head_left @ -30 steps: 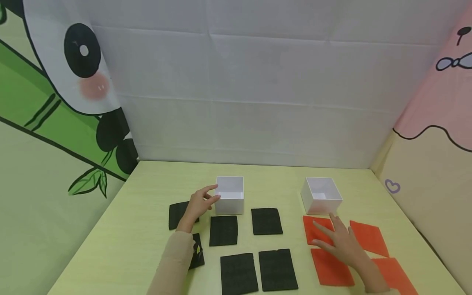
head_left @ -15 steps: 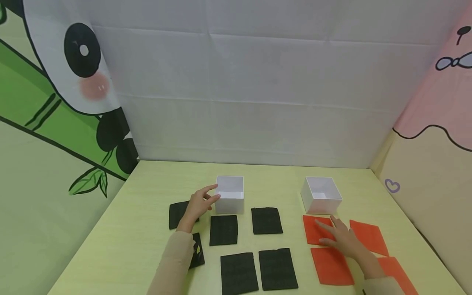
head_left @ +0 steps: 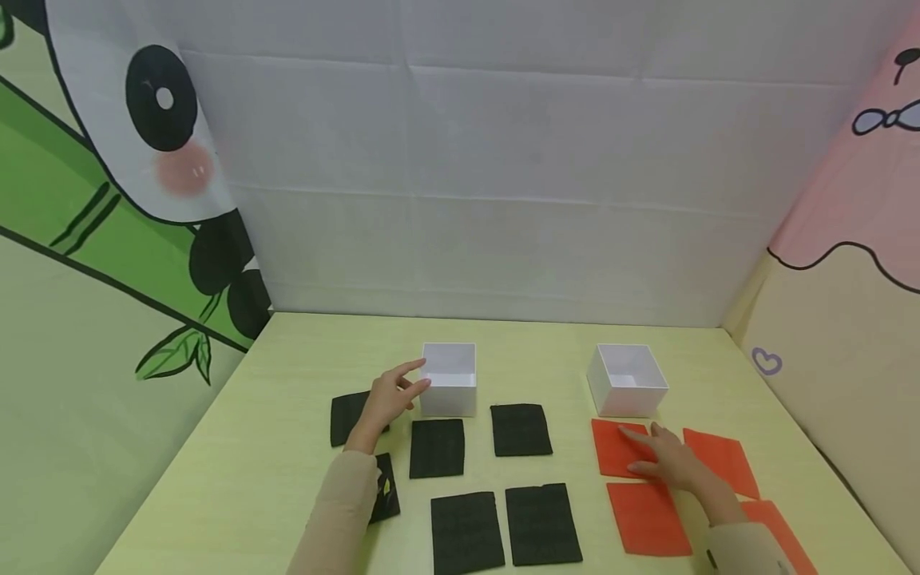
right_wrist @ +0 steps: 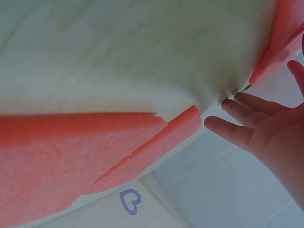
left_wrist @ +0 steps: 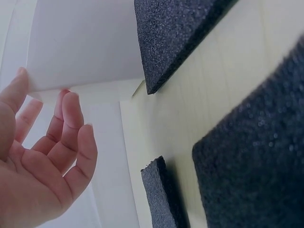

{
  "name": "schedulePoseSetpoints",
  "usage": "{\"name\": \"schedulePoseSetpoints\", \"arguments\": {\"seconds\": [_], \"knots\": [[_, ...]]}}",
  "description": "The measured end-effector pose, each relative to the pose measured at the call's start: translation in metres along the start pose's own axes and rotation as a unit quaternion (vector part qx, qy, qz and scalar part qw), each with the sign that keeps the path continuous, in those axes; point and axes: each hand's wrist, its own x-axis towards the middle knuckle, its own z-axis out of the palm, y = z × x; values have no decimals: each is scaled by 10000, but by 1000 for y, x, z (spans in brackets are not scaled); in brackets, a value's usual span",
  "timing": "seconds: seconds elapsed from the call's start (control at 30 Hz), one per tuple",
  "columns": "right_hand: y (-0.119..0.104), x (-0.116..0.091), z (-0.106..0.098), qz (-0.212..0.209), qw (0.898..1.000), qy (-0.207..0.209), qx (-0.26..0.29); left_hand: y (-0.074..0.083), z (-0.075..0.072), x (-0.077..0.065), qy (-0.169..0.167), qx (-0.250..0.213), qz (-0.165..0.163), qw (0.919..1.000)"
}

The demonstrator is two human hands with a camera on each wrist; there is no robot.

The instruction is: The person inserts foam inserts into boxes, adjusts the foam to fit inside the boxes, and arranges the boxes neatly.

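Note:
My left hand is at the left side of a white open-topped box, thumb and forefinger at its rim. In the left wrist view its other fingers are loosely bent and hold nothing. My right hand is spread low over a red foam square, forefinger and thumb overlapping that square. The right wrist view shows three of its fingers extended close to the table, beside a red foam piece. A second white box stands just behind the red squares.
Several black foam squares lie flat around the left and middle of the pale yellow table. One black piece, with a yellow mark, is partly under the left sleeve. More red squares lie at right. A white cloth hangs behind.
My right hand has lowered slightly over the back-left red square, and its thumb and forefinger have drawn closer together. The left hand and both boxes stay put.

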Motion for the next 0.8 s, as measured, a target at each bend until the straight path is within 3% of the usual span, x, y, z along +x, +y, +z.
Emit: {"name": "schedulePoseSetpoints", "arguments": {"seconds": [0.17, 0.5, 0.8], "knots": [[0, 1, 1, -83, 9999, 78, 9, 1, 0, 1, 12, -16, -4, 10000], [-2, 2, 6, 203, 9996, 61, -175, 2, -1, 0, -81, -2, -27, 10000], [-4, 4, 5, 36, 9990, 356, -266, 5, -2, -1, -93, -4, -180, 9998]]}}
